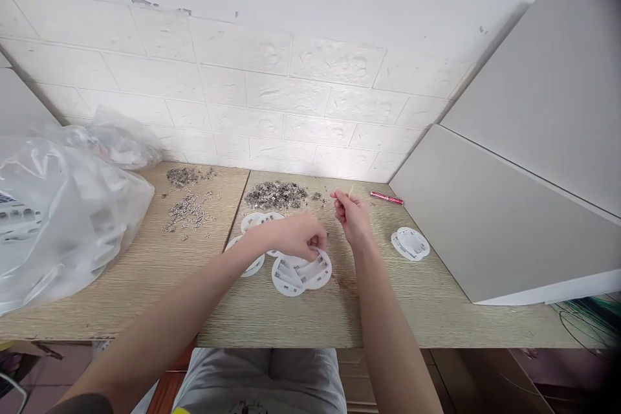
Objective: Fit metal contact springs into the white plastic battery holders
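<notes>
My left hand (303,237) is over the upper edge of a white round plastic disc (321,272) with rectangular slots, its fingers curled together. Whatever they pinch, if anything, is hidden. That disc overlaps another white slotted disc (288,279). Behind my left wrist lie several similar discs (251,221), partly covered by the arm. To the right, my right hand (352,217) is raised slightly above the table, closed around a thin pale stick (350,190) whose tip pokes up past the fingers. A heap of small metal pieces (276,195) lies just beyond my hands.
Two more piles of small metal parts (187,212) lie on the left board. A big clear plastic bag (97,207) bulges at far left. A red pen (387,198) and stacked white discs (411,243) are at right, beside a grey panel (524,220). A brick-patterned wall (272,97) stands behind.
</notes>
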Demonstrator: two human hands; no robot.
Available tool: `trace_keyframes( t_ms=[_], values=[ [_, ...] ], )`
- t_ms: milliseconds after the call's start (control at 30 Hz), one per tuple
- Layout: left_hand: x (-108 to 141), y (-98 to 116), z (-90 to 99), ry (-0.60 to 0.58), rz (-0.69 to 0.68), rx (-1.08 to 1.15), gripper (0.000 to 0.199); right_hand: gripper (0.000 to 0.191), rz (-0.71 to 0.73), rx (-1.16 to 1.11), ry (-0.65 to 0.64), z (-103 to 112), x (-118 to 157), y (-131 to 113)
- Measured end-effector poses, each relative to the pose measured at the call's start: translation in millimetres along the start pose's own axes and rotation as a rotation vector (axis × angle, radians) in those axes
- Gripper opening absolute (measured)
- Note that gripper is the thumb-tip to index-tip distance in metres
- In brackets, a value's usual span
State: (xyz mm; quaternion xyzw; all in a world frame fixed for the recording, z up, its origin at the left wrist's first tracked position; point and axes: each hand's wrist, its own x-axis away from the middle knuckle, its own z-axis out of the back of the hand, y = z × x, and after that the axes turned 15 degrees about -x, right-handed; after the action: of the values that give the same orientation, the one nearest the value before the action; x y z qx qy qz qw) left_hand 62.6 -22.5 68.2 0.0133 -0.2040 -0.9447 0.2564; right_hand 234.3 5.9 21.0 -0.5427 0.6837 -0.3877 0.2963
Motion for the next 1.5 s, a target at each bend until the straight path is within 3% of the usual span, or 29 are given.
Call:
trace_keyframes(
  t_ms=[133, 200, 400, 733, 900, 1067, 1300, 1367, 1500],
  values=[
    [-18, 19, -4.2, -0.245, -0.099, -0.103, 0.008, 0.033, 0.012, 0.050, -0.010, 0, -1, 2],
    [-28, 32, -8.9, -0.349, -0.084, -0.186, 0.012, 0.033, 0.019, 0.063, 0.003, 0, -1, 1],
    [-45, 55, -28.2, -0.413, -0.058, -0.347, 0.011, 0.029, 0.023, 0.100, 0.039, 3, -1, -1],
    [-23, 65, -46.9, -0.113, 0.029, -0.475, 0.014, 0.032, 0.037, 0.128, 0.036, 3, 0, 1],
    [-10, 68, -59.2, -0.098, 0.014, -0.587, 0.016, 0.032, 0.043, 0.132, 0.063, 3, -1, 2],
    [-11, 63, -55.5, -0.157, 0.006, -0.551, 0.018, 0.033, 0.046, 0.148, 0.050, 3, -1, 3],
    [-15, 31, -43.0, -0.041, -0.052, -0.098, 0.027, 0.031, 0.045, 0.150, 0.069, 4, -1, 3],
    [-11, 20, -36.8, 0.103, -0.081, 0.089, 0.022, 0.031, 0.057, 0.157, 0.066, 4, -2, 3],
    [0, 3, -24.4, 0.517, -0.064, 0.602, 0.008, 0.032, 0.089, 0.189, 0.041, 4, -2, 4]
  ],
)
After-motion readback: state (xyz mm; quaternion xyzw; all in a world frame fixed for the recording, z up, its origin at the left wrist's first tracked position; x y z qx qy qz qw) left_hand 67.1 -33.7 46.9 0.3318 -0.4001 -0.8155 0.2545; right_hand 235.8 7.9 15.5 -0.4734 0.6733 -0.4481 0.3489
